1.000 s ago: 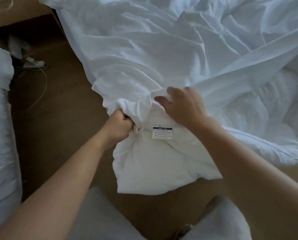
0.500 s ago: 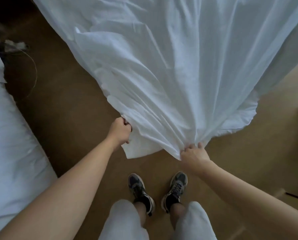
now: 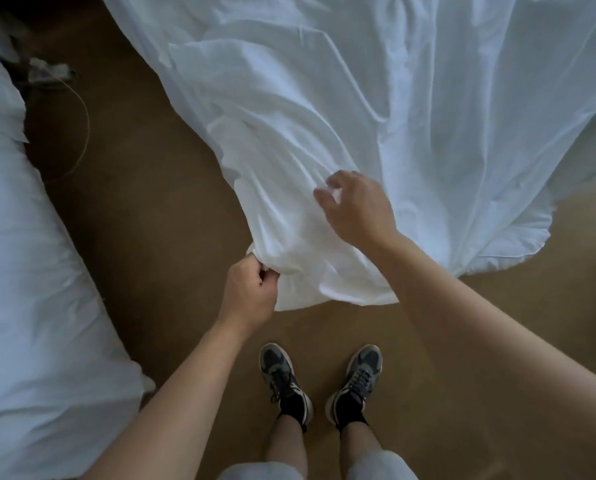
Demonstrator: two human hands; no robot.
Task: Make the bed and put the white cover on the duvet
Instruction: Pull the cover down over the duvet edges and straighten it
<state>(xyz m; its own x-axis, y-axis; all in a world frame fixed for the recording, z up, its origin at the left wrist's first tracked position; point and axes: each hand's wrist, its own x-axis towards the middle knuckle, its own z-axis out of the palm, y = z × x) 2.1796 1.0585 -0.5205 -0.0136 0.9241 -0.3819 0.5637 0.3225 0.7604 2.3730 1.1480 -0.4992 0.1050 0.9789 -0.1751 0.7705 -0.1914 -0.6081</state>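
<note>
The floor [image 3: 144, 244] is a flat, matte brown surface. It shows as a wide bare strip to the left of the crumpled white cotton duvet cover [image 3: 376, 109] and as a paler patch past the cover's right edge. The cover fills the upper middle and right of the view. Its thin, soft cloth is drawn into long folds that run down towards its lowest corner, where it bunches thickly. Its right edge ends in a seamed, wavy hem hanging just above the floor.

The left hand [image 3: 251, 292] grips that lowest corner, with its fingers [image 3: 267, 271] curled tight round a wad of the cloth. The right hand [image 3: 357, 207] lies on the cover just above and to the right of that corner. Its fingers [image 3: 334, 176] are bent and apart with their tips at the fabric, and motion blur hides whether they pinch it.

Well left of the cover, across the bare strip, lies a puffy mass of white bedding [image 3: 37, 289] with a rounded, smooth edge. A thin pale cable [image 3: 86, 133] loops over the floor between that bedding and the cover. Below the cover's corner stand two dark lace-up trainers [image 3: 286, 379], set apart, with black socks and bare shins above them. The floor round the trainers is open.
</note>
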